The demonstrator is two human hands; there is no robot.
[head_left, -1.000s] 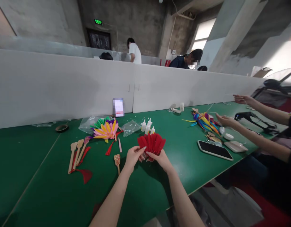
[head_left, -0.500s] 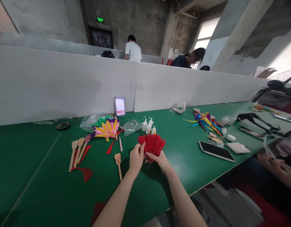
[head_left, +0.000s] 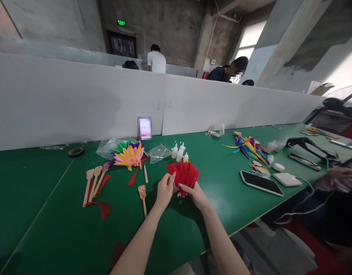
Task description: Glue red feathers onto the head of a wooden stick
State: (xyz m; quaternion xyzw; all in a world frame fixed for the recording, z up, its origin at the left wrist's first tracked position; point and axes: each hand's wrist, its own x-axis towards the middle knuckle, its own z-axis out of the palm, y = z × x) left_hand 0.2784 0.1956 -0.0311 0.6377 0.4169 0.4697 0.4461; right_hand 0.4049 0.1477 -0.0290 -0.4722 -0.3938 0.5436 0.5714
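A red feather fan [head_left: 186, 173] with small white dots is held up over the green table [head_left: 124, 233]. My left hand [head_left: 165, 188] pinches its left edge between thumb and fingers. On the right side my right hand [head_left: 193, 191] grips the lower part, thumb across the front. Just behind the fan stand several small white bottles [head_left: 180, 152]. To the left of my left hand lies a wooden paddle stick [head_left: 142, 193] with a patterned head. The fan's base is partly hidden by my fingers.
Multicoloured feather fans [head_left: 128, 156], wooden sticks [head_left: 92, 183] with red tassels and black tape [head_left: 75, 152] lie left. To the right are colourful feathers [head_left: 252, 149], a phone [head_left: 261, 183] and a white box [head_left: 287, 179]. Another person's hand [head_left: 343, 172] is at the right edge. A lit phone [head_left: 145, 128] leans on the partition.
Both my hands keep their hold on the red fan, with only slight shifts. At the right edge, the other person's hand has moved away and a white cable hangs differently.
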